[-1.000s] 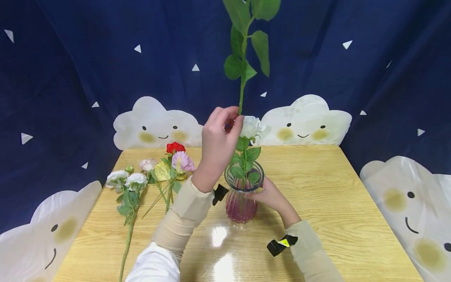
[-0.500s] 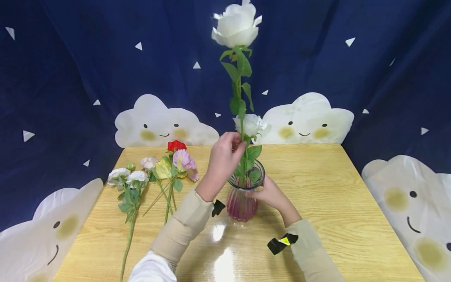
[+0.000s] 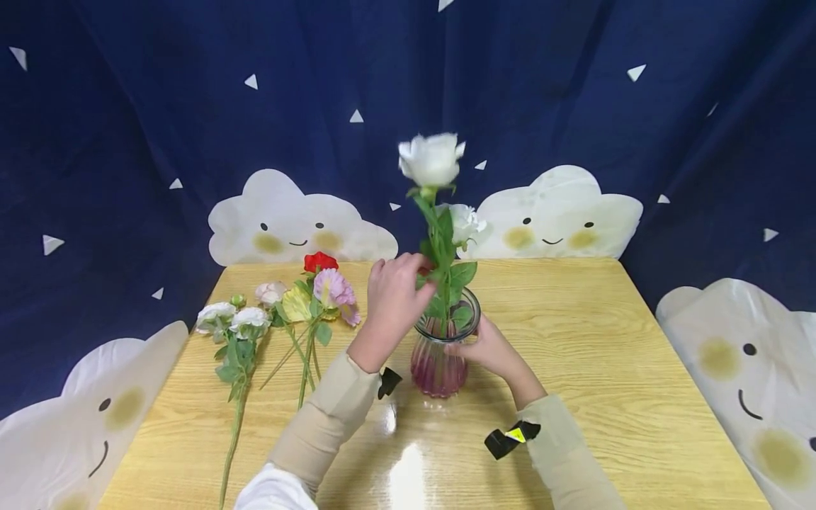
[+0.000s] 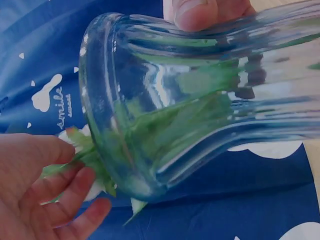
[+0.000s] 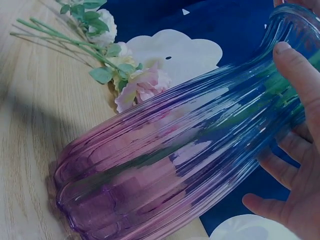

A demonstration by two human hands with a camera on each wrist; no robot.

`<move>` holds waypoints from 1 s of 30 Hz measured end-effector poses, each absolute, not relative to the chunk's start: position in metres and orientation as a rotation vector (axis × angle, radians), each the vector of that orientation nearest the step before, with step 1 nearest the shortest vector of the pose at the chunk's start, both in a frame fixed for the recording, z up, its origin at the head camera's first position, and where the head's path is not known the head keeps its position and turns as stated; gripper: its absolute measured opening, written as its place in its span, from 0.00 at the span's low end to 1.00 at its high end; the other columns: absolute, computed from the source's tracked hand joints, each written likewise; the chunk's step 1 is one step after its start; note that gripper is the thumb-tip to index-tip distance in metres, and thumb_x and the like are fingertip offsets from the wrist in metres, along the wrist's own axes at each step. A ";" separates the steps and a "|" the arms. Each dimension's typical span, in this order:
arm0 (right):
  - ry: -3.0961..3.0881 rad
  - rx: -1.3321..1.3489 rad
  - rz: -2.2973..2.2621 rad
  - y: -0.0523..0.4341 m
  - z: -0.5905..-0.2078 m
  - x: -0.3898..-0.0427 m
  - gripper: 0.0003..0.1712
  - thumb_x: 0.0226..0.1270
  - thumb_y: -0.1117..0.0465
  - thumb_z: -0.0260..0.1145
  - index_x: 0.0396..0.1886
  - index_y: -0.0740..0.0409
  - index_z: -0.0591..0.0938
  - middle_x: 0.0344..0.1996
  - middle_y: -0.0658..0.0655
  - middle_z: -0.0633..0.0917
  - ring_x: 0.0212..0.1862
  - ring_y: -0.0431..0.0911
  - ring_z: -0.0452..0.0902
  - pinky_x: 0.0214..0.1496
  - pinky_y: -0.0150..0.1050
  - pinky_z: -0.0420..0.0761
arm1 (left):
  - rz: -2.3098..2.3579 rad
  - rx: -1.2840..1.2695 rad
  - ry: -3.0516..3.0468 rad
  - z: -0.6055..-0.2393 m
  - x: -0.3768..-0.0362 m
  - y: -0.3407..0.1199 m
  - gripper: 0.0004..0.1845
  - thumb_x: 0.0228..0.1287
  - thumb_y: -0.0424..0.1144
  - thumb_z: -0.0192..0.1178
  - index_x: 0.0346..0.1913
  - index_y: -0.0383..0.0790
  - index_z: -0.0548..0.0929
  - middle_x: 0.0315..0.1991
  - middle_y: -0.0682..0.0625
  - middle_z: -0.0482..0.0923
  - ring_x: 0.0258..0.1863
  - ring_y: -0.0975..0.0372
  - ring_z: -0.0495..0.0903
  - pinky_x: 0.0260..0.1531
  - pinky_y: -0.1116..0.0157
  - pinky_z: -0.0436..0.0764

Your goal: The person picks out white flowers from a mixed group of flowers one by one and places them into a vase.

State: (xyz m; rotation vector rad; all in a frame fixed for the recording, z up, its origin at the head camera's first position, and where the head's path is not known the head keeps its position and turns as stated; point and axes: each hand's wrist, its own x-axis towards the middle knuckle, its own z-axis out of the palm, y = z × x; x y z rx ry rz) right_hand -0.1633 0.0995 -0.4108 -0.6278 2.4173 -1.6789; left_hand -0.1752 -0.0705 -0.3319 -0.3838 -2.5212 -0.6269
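A ribbed glass vase (image 3: 440,365), clear above and purple toward its base, stands upright on the table. My right hand (image 3: 487,348) holds it by the neck from the right, with the thumb (image 5: 295,65) along the glass below the rim. Just above the mouth, my left hand (image 3: 398,294) pinches the leafy stem of a tall white rose (image 3: 431,161), its fingers (image 4: 75,200) curled at the leaves. The stem runs down into the vase. A second white flower (image 3: 464,223) stands in the vase behind it, lower and to the right.
Left of the vase on the wooden table (image 3: 574,340) lie a red flower (image 3: 321,262), a pink-purple flower (image 3: 331,288), a yellow flower (image 3: 296,304) and a long-stemmed white flower spray (image 3: 248,322). A dark blue curtain with clouds (image 3: 302,230) hangs behind.
My left hand has come down toward the vase mouth with the tall white rose, whose bloom has sunk from above the frame to just over the second flower. The right hand stays on the vase.
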 end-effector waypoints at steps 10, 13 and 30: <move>2.413 -0.665 -1.707 0.105 -0.438 -0.177 0.45 0.46 0.64 0.72 0.64 0.58 0.61 0.58 0.62 0.69 0.61 0.56 0.60 0.60 0.56 0.58 | -0.653 -0.461 -2.620 -0.339 -0.172 -0.096 0.10 0.55 0.46 0.59 0.32 0.42 0.80 0.29 0.53 0.80 0.26 0.60 0.77 0.27 0.63 0.74; 2.420 -0.672 -1.716 0.106 -0.441 -0.178 0.44 0.45 0.63 0.72 0.63 0.58 0.62 0.57 0.62 0.71 0.60 0.56 0.62 0.59 0.55 0.60 | -0.716 -0.446 -2.610 -0.340 -0.173 -0.105 0.10 0.54 0.43 0.60 0.37 0.42 0.81 0.33 0.53 0.80 0.30 0.60 0.78 0.28 0.63 0.75; 2.418 -0.624 -1.700 0.103 -0.426 -0.169 0.44 0.45 0.65 0.71 0.63 0.64 0.61 0.56 0.66 0.70 0.60 0.59 0.62 0.59 0.56 0.60 | -0.569 -0.197 -2.747 -0.377 -0.177 -0.154 0.07 0.56 0.40 0.59 0.36 0.42 0.81 0.32 0.52 0.80 0.27 0.60 0.78 0.20 0.61 0.74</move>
